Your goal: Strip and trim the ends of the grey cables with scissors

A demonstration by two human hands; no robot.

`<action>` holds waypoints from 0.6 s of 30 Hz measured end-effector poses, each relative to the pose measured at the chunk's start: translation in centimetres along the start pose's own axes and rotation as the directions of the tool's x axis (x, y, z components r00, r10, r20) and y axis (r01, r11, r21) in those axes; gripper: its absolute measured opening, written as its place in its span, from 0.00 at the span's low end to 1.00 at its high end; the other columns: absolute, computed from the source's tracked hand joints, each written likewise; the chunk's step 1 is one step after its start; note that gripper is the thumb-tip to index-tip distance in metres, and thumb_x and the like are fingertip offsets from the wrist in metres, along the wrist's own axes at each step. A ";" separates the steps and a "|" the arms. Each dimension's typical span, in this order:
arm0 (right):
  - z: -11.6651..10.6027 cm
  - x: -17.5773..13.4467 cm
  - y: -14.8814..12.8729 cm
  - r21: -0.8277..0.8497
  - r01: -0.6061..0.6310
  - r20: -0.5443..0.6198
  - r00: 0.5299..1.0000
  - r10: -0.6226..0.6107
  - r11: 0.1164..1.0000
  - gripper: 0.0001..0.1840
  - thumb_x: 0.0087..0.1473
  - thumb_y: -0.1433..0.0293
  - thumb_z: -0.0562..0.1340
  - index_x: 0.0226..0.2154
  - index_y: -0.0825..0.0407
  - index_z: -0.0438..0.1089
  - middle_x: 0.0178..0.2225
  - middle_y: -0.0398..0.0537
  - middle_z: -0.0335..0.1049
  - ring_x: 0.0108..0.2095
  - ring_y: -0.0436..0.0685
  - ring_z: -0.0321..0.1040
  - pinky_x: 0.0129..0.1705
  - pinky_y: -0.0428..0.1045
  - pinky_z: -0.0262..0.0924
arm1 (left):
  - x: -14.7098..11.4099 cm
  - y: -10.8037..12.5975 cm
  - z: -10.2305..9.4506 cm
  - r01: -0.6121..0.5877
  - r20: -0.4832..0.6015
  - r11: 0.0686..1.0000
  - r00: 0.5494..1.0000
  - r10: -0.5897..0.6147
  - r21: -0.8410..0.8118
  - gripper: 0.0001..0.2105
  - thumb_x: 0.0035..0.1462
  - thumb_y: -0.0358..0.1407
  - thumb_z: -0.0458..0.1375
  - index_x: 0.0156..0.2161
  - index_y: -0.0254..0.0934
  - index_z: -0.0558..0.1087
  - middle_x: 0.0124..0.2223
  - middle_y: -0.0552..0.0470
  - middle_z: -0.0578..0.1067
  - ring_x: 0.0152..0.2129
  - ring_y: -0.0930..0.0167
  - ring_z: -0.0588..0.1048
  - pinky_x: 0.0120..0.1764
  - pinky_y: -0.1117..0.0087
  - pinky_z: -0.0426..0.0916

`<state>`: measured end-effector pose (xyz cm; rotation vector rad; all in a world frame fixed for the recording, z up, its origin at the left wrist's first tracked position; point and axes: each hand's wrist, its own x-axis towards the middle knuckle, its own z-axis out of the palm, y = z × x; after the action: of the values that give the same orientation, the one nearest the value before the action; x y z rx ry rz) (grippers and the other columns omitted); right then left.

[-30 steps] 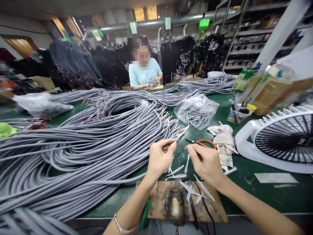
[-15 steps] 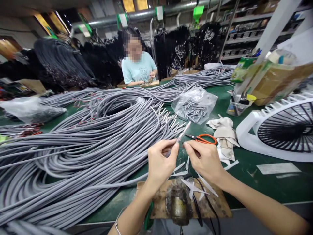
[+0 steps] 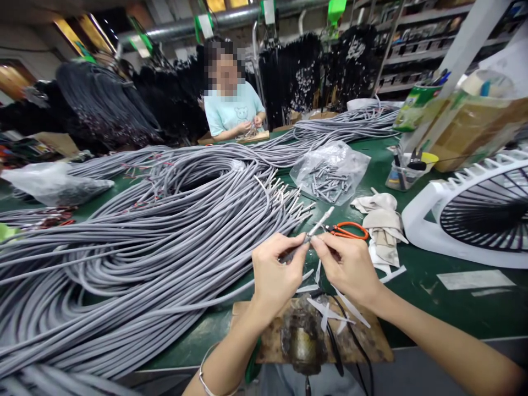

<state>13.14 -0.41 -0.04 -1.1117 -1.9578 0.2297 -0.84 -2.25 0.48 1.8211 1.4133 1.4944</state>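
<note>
My left hand (image 3: 277, 269) pinches a grey cable (image 3: 319, 223) close to its stripped end, and the white inner part points up and to the right. At the base of that white part, the thumb and forefinger of my right hand (image 3: 348, 267) are pressed together against the cable; the exact contact is partly hidden by the fingers. Just beyond the right hand lie orange-handled scissors (image 3: 350, 230). To the left spreads a large bundle of grey cables (image 3: 165, 247), many with white stripped ends facing my hands.
Below my hands, a small motor-like device (image 3: 303, 341) sits on a wooden board (image 3: 264, 352) with white scraps (image 3: 325, 313). A bag of small grey parts (image 3: 330, 176), cloth gloves (image 3: 381, 223) and a white fan (image 3: 429, 220) stand beyond. A co-worker (image 3: 233, 110) sits across the table.
My right fingertips have come in from slightly beside the cable to touch it at the base of its white end. The cable tip has shifted a little to the right.
</note>
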 end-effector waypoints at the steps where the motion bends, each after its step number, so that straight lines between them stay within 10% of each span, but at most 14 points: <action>1: 0.0 0.0 0.0 0.012 -0.008 0.008 1.000 0.007 1.000 0.18 0.57 0.68 0.52 0.17 0.54 0.59 0.14 0.38 0.52 0.15 0.45 0.49 0.21 0.44 0.43 | 0.0 0.1 0.0 -0.027 -0.002 0.999 1.000 0.027 0.037 0.06 0.49 0.31 0.59 0.33 0.33 0.77 0.25 0.51 0.73 0.20 0.75 0.68 0.23 0.74 0.62; 5: 0.1 -0.9 -0.9 -0.041 0.140 -0.080 0.987 -0.143 0.989 0.15 0.55 0.73 0.54 0.18 0.54 0.62 0.14 0.39 0.55 0.16 0.46 0.51 0.22 0.45 0.44 | 0.4 -0.1 0.1 -0.040 0.002 0.993 0.999 0.040 0.111 0.06 0.50 0.30 0.58 0.32 0.33 0.77 0.24 0.51 0.73 0.19 0.75 0.68 0.23 0.74 0.62; 9: 0.4 -2.2 -2.5 -0.014 0.531 -0.068 0.845 -0.531 0.847 0.10 0.53 0.73 0.54 0.24 0.54 0.67 0.15 0.41 0.60 0.17 0.49 0.54 0.22 0.47 0.44 | 1.0 -0.9 0.3 0.115 0.008 0.989 0.993 -0.116 0.098 0.07 0.50 0.31 0.57 0.32 0.32 0.77 0.30 0.47 0.77 0.26 0.71 0.74 0.31 0.72 0.67; 13: 0.2 -1.3 -1.5 -0.078 0.248 -0.100 0.962 -0.255 0.966 0.12 0.54 0.74 0.54 0.22 0.55 0.66 0.17 0.43 0.64 0.19 0.48 0.59 0.24 0.46 0.47 | 1.2 -0.8 -0.1 0.204 0.052 0.979 0.978 -0.203 -0.025 0.10 0.53 0.34 0.55 0.33 0.30 0.76 0.30 0.46 0.78 0.26 0.70 0.75 0.31 0.73 0.69; 18: -0.1 0.1 0.3 -0.157 0.071 -0.092 0.992 -0.086 0.985 0.16 0.56 0.69 0.53 0.19 0.54 0.64 0.15 0.41 0.60 0.16 0.47 0.54 0.24 0.45 0.45 | 1.0 -0.1 -0.4 0.199 0.074 0.978 0.978 -0.193 -0.071 0.10 0.53 0.35 0.55 0.33 0.30 0.75 0.30 0.47 0.77 0.25 0.71 0.75 0.29 0.75 0.69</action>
<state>13.36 -0.15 -0.09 -1.1187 -1.9522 -0.0181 -1.31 -1.47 1.04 1.6183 1.4359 1.3576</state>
